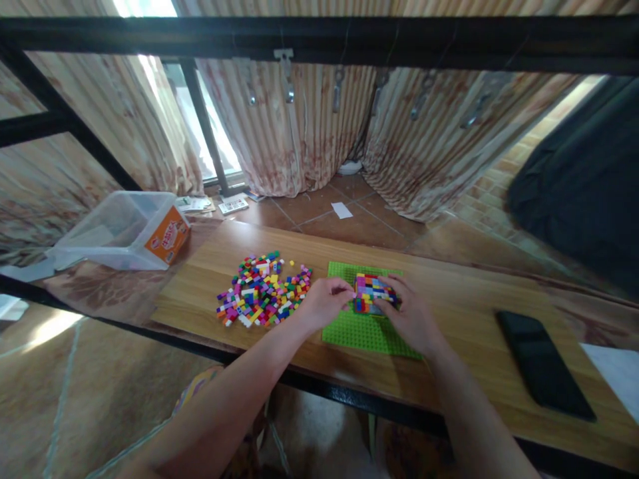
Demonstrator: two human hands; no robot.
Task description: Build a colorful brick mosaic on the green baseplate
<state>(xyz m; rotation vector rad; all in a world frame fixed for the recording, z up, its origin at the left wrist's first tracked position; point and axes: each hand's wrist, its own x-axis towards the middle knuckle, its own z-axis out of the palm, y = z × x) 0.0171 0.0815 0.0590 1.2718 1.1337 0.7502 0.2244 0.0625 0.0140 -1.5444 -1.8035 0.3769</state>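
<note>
A block built of many coloured toy bricks point(368, 291) sits on the green studded baseplate point(369, 336). My left hand point(327, 301) is closed in a pinch at the block's left side, with a small pink toy brick point(353, 293) at its fingertips. Whether that brick touches the block, I cannot tell. On the other side, my right hand point(412, 314) grips the block, fingers over its far right corner and thumb along the near edge. Part of the block is hidden under those fingers. Just left of my left hand lies a pile of loose toy bricks point(264, 289).
The wooden board point(464, 299) carries the baseplate, the pile and a black phone-like slab point(544, 364) at right. A clear plastic bin point(114, 229) with an orange label stands at far left. A black metal bar point(319, 43) crosses above, before curtains point(319, 133).
</note>
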